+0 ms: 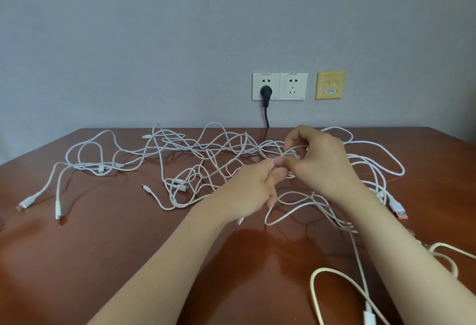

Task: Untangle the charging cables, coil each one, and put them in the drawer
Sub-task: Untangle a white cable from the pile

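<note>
Head cam: untangling step, left grip (253, 191) and right grip (319, 160) each pinch a strand of the cables (206, 149), knot between them; next probably means threading one end out.

An indoor room that reads as an office or study. A glossy reddish-brown wooden desk (103, 247) fills the lower half of the view, set against a plain grey-blue wall (154, 41). On the wall just above the desk's far edge is a white double power socket (280, 86), a black plug (265, 91) in its left half, the cord dropping behind the desk. Further right above that edge is a yellowed data-port plate (330, 84). White charging cables (177, 185) sprawl across the desk.
</note>
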Demonstrator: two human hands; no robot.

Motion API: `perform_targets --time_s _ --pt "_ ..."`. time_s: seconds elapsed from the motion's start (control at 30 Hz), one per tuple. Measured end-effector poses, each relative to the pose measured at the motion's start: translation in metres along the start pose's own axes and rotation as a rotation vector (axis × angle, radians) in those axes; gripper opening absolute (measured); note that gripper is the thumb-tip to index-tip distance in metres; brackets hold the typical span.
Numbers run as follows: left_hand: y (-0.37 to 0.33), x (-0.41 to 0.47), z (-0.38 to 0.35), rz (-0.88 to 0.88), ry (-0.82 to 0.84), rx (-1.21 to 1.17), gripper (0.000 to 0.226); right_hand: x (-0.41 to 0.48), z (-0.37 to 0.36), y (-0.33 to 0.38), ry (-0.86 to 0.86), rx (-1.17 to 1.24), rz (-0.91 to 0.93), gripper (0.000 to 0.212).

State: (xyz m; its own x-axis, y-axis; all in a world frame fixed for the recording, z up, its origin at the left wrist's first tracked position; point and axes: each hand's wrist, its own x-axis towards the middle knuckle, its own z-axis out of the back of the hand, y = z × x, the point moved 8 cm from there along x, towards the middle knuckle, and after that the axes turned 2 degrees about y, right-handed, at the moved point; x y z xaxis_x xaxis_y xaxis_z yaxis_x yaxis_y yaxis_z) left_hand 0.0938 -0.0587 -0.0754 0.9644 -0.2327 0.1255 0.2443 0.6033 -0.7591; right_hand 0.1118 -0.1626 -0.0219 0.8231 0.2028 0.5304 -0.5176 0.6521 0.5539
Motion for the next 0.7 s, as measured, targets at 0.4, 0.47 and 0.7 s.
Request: perform_targets --time_s 0.4,0.47,0.7 --pt "0.008 0.003 0.026 0.009 -0.289 -0.371 0.029 0.004 0.002 -0.01 -0.07 0.136 0.0 0.016" --pt "0.01 0.003 0.033 0.01 -0.35 -0.415 0.03 0.006 -0.002 -0.014 -0.071 0.174 -0.019 0.015" --pt "0.014 0.003 0.038 0.002 -0.417 -0.454 0.028 -0.002 -0.003 -0.013 -0.238 0.366 -0.121 0.021"
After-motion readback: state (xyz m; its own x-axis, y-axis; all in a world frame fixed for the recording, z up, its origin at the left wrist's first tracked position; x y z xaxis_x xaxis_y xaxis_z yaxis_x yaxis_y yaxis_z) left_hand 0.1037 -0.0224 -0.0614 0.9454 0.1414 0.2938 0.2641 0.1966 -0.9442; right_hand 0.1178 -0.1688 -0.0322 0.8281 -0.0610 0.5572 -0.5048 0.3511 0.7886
